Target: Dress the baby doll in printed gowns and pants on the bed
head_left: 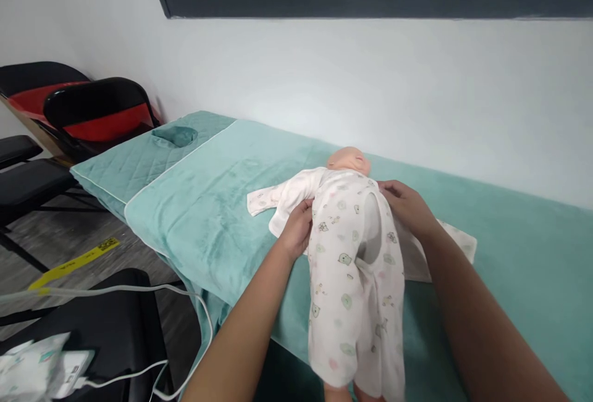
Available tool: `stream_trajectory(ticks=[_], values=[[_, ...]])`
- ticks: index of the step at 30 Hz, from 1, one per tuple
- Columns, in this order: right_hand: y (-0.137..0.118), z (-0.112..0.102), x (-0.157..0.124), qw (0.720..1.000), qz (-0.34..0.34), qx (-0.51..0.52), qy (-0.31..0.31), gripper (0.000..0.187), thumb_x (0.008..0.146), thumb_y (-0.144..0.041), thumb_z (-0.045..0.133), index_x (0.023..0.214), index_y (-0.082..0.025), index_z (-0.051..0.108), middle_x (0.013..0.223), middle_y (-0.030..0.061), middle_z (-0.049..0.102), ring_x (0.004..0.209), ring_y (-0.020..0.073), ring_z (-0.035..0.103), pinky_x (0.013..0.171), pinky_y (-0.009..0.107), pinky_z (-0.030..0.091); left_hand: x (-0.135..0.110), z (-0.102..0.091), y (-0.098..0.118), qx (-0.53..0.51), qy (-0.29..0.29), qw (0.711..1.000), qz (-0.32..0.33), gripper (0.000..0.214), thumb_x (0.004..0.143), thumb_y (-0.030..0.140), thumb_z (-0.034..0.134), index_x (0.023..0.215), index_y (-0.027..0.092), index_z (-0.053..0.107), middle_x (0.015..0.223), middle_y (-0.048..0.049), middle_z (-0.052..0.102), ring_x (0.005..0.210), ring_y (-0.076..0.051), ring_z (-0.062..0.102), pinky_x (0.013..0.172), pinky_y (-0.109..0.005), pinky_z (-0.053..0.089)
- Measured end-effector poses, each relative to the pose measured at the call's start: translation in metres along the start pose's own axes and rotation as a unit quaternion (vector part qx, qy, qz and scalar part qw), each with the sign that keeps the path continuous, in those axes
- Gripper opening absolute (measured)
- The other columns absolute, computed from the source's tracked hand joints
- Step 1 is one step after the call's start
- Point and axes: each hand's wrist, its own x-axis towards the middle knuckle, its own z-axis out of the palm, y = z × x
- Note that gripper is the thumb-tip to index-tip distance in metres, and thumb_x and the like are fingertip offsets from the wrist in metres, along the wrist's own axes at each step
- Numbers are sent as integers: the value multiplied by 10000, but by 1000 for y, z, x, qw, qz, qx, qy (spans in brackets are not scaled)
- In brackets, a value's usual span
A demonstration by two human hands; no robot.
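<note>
A baby doll [348, 160] lies on its back on the green-covered bed, its head toward the wall and its feet toward me. White printed open-crotch baby pants [336, 272] cover its legs and reach up to its chest. Beneath them, a white baby shirt [296, 191] is spread out, one sleeve stretching left and a panel lying to the right. My left hand [297, 229] is closed on the left edge of the pants near the shirt. At the opposite side, my right hand [408, 205] pinches the upper right edge of the pants. Its fingertips are partly hidden.
The bed [208, 204] runs along the wall, with a face hole [175, 136] at its far left end. Black chairs [102, 108] stand to the left. A white cable [139, 288] crosses above a near chair, which holds a white packet [37, 362].
</note>
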Motion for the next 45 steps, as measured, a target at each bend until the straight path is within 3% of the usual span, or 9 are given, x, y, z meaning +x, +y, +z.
stream_trajectory(ticks=[5,14,18,24,33,38,42,45], values=[[5,1,-2,999,4,32,-31,332,793,-500,625,957,-219,691,1180,67,707,1039,248,635,901,392,478,-3,3,2,10,10,1000,7,390,603,228,839,904,161,600,766,-30,706,826,-221,694,758,-327,545],[11,5,-3,999,11,39,-2,349,790,-471,607,1001,-212,706,1086,64,729,1007,249,640,921,419,469,-5,4,1,30,40,999,7,411,597,258,842,892,166,572,714,-8,671,803,-219,686,744,-328,532],[8,2,-7,999,8,39,-5,313,780,-418,620,1013,-229,710,1162,53,716,1073,253,632,944,413,465,-5,2,1,32,36,999,11,412,593,266,844,884,167,569,728,-7,669,790,-209,679,742,-322,528],[3,-2,-10,998,-14,17,-57,219,778,-362,596,919,-228,698,1262,31,676,1136,258,607,963,410,447,-5,1,2,60,42,997,3,341,640,289,809,870,169,588,724,-10,662,770,-192,660,723,-307,517],[23,12,-1,998,-28,-3,57,172,785,-396,600,769,-228,572,997,51,737,946,228,651,872,380,471,-1,3,-2,101,93,990,15,241,735,308,729,880,180,585,695,-11,656,731,-195,637,677,-303,484],[19,18,-5,997,-21,15,69,170,795,-351,594,886,-223,658,1062,55,733,986,233,656,900,390,477,-1,1,-1,71,78,994,9,372,683,306,780,988,177,612,824,-37,708,816,-209,669,764,-322,513],[10,25,-20,991,-37,25,129,240,812,-356,596,980,-213,691,1087,65,726,1041,241,641,969,425,457,-2,0,1,39,37,998,18,474,660,298,798,1089,181,635,918,-49,725,885,-212,679,839,-326,515],[2,30,-52,979,-54,49,193,265,847,-365,577,1047,-222,675,1149,67,697,1096,234,621,1001,429,451,0,-2,2,12,11,1000,9,490,654,289,808,1103,177,647,927,-51,729,894,-211,679,852,-322,513]])
